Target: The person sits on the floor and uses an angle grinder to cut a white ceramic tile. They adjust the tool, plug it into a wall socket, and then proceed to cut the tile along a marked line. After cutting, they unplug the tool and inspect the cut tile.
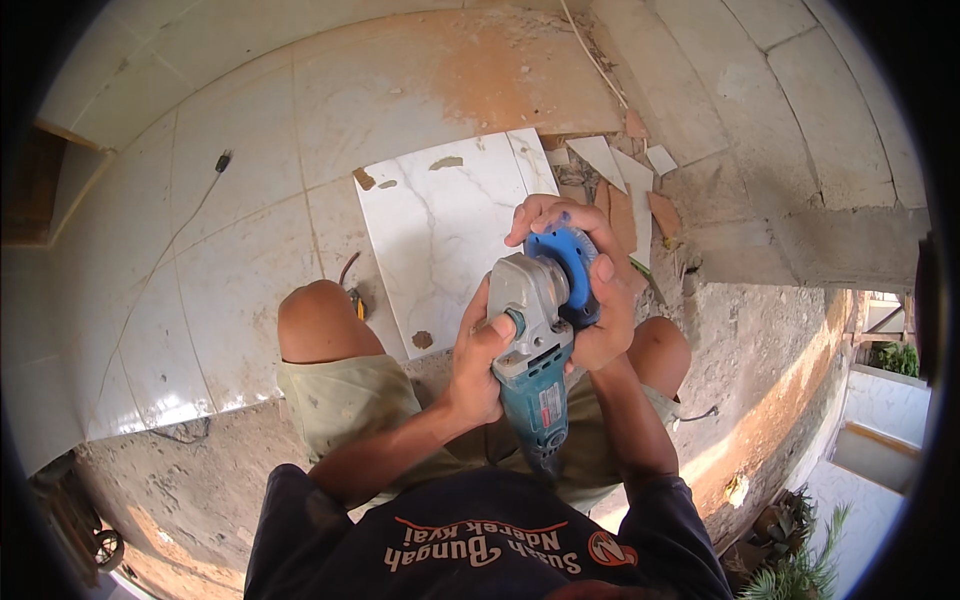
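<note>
An angle grinder (536, 395) with a teal body and a grey metal head is held up in front of me, above my knees. My left hand (482, 350) is closed round the grinder's head, its thumb pressed on a small round button there. Wrapped over the rim of the blue disc (572, 262) on the grinder is my right hand (607, 300), fingers at the far side and thumb at the near side. Beyond the tool a white marbled tile (440, 230) lies flat, with several brownish patches on it.
Broken tile pieces (615, 200) lie to the right of the white tile. A black plug (223, 160) and its thin cord stretch over the tiled floor at left. A yellow-and-black tool (357, 303) sits beside my left knee. Concrete blocks (720, 90) rise at far right.
</note>
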Available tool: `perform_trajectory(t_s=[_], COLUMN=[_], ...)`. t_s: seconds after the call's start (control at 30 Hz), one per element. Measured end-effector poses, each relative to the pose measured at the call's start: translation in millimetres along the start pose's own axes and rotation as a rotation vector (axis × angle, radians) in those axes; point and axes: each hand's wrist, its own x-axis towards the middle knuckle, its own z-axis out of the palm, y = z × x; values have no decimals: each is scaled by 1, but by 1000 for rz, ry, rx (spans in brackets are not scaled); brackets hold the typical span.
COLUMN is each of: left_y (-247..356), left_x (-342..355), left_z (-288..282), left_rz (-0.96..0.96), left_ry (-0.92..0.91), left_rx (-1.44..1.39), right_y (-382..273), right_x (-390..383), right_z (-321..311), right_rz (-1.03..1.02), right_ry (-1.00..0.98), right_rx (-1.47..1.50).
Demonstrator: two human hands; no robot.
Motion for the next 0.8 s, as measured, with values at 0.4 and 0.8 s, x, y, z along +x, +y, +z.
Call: perform_trajectory(t_s=[0.4,0.8], left_y=[0,-26], left_x=[6,-17], left_z=[-4,2], left_rz=[-14,72], left_ry=[-39,-18], left_rx=[-159,8], right_y=[-19,-23], right_x=[-3,-38], right_z=[-2,3], right_rz=[195,54], right_ry=[37,149], right_rx=[-12,196])
